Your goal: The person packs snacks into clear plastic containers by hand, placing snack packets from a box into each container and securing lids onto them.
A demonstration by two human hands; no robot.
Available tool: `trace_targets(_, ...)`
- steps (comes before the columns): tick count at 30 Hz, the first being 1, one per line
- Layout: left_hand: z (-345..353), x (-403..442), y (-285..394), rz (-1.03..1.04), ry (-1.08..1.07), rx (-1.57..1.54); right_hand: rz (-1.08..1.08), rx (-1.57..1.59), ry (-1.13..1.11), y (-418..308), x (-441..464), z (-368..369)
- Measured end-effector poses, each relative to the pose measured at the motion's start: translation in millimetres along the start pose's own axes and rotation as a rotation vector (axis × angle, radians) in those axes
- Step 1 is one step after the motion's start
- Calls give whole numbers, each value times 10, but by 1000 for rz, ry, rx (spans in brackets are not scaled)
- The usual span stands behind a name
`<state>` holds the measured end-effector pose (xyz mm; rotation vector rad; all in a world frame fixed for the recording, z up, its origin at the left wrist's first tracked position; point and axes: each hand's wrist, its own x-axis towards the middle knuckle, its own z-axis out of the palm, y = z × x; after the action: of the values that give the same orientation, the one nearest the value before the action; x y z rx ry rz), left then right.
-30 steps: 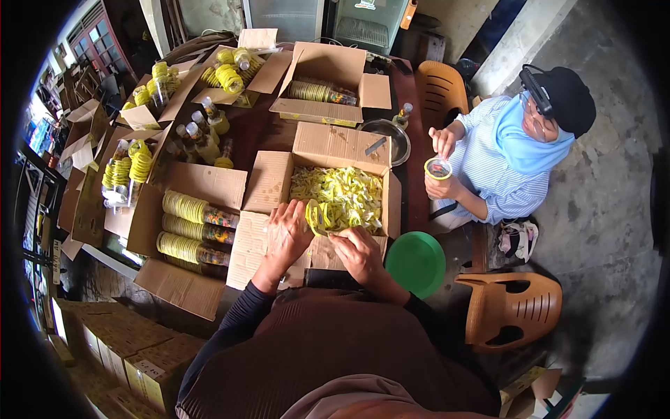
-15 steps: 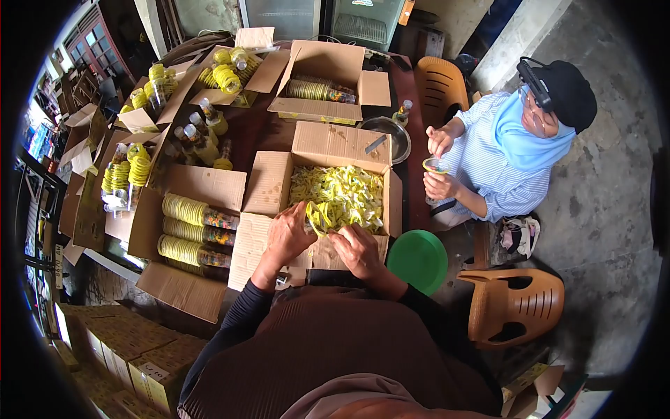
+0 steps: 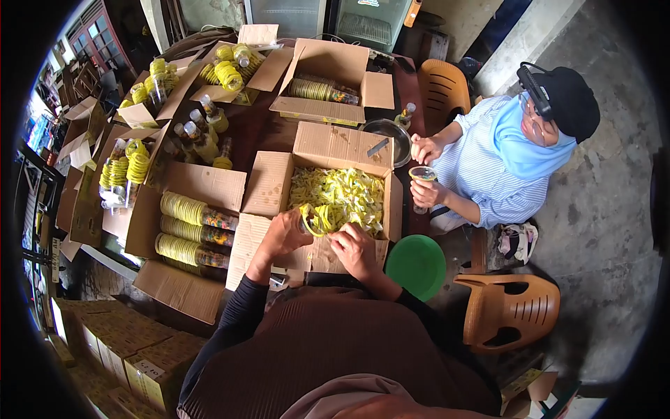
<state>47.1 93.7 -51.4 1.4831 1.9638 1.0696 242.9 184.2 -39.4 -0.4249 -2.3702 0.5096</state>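
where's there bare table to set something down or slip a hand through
Bare table shows between the clustered bottles and the box of yellow strips. A narrow strip separates that box from the co-worker's cup. The left is crowded with open boxes.

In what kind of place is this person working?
It looks like a small packing workshop, perhaps in a home or shop: open cardboard boxes hold rows of yellow-rimmed cups, a middle box is full of yellow-and-white scraps, and a co-worker handles a cup.
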Motion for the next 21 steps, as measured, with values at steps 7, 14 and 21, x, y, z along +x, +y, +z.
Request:
trace_targets(7,-49,9,40,-108,-171,81,-117,-142,-52,38,-134,22)
trace_targets(14,73,73,-296,-43,-283,-198,89,-17,-30,30,-197,172)
trace_targets(21,168,-10,-166,-25,-200,152,381,193,-45,67,-254,204)
